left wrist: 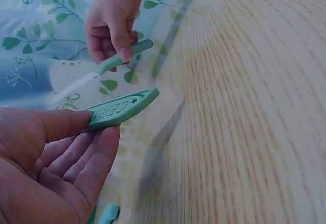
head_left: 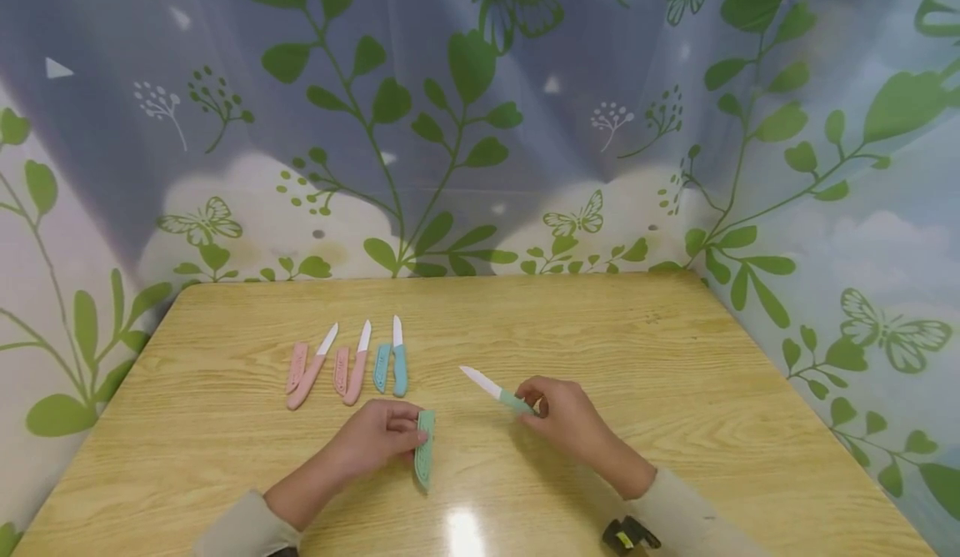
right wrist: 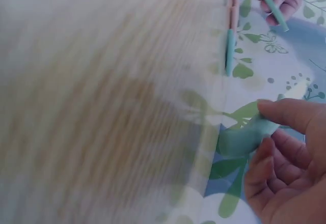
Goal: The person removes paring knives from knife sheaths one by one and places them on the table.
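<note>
Held between thumb and fingers of my left hand [head_left: 378, 436] is a green knife sheath [head_left: 424, 450]; raised lettering shows on the sheath [left wrist: 119, 109] in the left wrist view. My right hand [head_left: 568, 415] pinches the green handle of a paring knife [head_left: 498, 390], its white blade bare and angled up to the left. In the right wrist view the knife handle [right wrist: 244, 138] is blurred between thumb and fingers. Both things are held above the table, apart from each other. Part of the handle is hidden by the right hand in the head view.
On the wooden table [head_left: 600, 323], left of centre, lie a blue knife [head_left: 399, 369] beside a blue sheath [head_left: 382, 368], and two pink knives [head_left: 356, 376] with a pink sheath [head_left: 342, 369] beside each. A patterned curtain [head_left: 525, 123] hangs behind the table and along its sides.
</note>
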The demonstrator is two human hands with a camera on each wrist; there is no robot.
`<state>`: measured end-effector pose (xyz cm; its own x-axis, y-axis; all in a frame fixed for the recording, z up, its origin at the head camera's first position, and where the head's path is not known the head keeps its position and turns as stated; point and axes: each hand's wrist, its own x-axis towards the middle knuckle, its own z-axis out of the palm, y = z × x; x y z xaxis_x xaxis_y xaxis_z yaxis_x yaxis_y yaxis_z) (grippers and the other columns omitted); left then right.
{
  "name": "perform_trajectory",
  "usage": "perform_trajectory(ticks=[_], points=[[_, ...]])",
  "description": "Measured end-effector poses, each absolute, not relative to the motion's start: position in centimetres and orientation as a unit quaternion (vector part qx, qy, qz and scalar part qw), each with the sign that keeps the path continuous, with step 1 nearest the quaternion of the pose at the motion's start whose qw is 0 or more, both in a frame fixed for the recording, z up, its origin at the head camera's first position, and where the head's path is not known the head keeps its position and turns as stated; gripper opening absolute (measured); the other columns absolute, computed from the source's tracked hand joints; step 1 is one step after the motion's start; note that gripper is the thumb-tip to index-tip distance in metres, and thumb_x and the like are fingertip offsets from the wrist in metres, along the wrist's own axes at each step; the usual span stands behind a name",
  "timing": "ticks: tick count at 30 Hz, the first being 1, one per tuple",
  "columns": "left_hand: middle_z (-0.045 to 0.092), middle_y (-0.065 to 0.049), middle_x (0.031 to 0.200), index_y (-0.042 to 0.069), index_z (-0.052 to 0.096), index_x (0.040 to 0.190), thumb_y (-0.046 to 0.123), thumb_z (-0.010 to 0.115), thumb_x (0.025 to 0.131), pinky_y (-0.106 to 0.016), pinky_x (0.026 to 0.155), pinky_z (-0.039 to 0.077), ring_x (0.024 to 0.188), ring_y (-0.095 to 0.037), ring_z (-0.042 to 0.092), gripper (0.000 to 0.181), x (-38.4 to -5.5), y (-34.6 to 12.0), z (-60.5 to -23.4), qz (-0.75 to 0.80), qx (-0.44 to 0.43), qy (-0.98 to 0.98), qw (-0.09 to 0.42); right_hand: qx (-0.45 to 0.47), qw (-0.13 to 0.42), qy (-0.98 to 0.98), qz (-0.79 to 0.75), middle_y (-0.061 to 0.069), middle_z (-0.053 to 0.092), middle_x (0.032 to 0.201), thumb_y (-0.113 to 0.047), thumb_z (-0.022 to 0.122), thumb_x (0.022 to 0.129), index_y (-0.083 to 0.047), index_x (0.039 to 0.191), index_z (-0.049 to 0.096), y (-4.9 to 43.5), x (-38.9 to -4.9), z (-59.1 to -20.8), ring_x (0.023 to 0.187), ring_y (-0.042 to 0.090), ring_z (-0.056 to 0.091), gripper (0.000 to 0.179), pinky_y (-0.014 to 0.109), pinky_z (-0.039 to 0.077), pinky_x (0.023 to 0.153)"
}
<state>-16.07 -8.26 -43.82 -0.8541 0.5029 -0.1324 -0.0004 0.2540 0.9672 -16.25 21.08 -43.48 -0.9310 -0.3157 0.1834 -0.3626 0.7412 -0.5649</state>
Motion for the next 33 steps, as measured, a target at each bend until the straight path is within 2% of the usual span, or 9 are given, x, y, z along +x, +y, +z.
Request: perform_trajectory(ticks=[6, 12, 17, 25, 33], points=[[0.071, -0.016, 0.1, -0.016, 0.055, 0.123, 0.007, 0.064, 0.093, -0.035, 0.076, 0.059, 0.087, -0.021, 0.069, 0.039, -16.1, -8.29, -43.64, 0.593, 0.162, 0.759, 0.215, 0.196, -0.021, -0.892, 0.406, -0.001, 0.067, 0.082, -0.008, 0.076, 0.083, -0.005, 0.092, 0.067, 20.76, -15.94, -43.19, 0.064, 0.005, 0.052, 0.013, 0.019, 0.046, 0.053], [0.071, -0.016, 0.101, -0.017, 0.053, 0.124, 0.007, 0.063, 0.094, -0.034, 0.077, 0.059, 0.089, -0.022, 0.069, 0.04, -16.13, -8.27, -43.53, 0.597, 0.157, 0.757, 0.215, 0.154, -0.1, -0.856, 0.484, 0.0, 0.066, 0.078, -0.018, 0.078, 0.083, -0.003, 0.091, 0.068, 20.5, -15.64, -42.81, 0.069, 0.011, 0.059, 0.02, 0.023, 0.053, 0.06], [0.069, -0.021, 0.106, -0.02, 0.048, 0.127, 0.006, 0.063, 0.094, -0.034, 0.078, 0.059, 0.091, -0.024, 0.069, 0.045, -16.07, -8.24, -43.65, 0.601, 0.149, 0.755, 0.216, 0.107, -0.162, -0.819, 0.539, 0.004, 0.069, 0.075, -0.018, 0.076, 0.086, 0.002, 0.093, 0.069, 20.5, -15.38, -42.79, 0.067, 0.015, 0.064, 0.023, 0.032, 0.059, 0.065], [0.069, -0.023, 0.106, -0.015, 0.05, 0.121, 0.008, 0.066, 0.093, -0.038, 0.077, 0.06, 0.09, -0.026, 0.07, 0.04, -16.15, -8.28, -43.71, 0.61, 0.139, 0.751, 0.21, 0.073, -0.182, -0.801, 0.565, 0.008, 0.071, 0.076, -0.013, 0.073, 0.087, 0.007, 0.096, 0.069, 20.48, -15.56, -43.33, 0.062, 0.013, 0.065, 0.022, 0.031, 0.059, 0.06], [0.07, -0.021, 0.106, -0.015, 0.05, 0.122, 0.01, 0.067, 0.092, -0.037, 0.08, 0.059, 0.091, -0.025, 0.07, 0.043, -16.18, -8.31, -43.79, 0.61, 0.127, 0.755, 0.205, 0.062, -0.191, -0.786, 0.585, 0.009, 0.072, 0.078, -0.014, 0.075, 0.086, 0.007, 0.095, 0.068, 20.17, -15.55, -43.32, 0.063, 0.013, 0.067, 0.024, 0.03, 0.06, 0.063]])
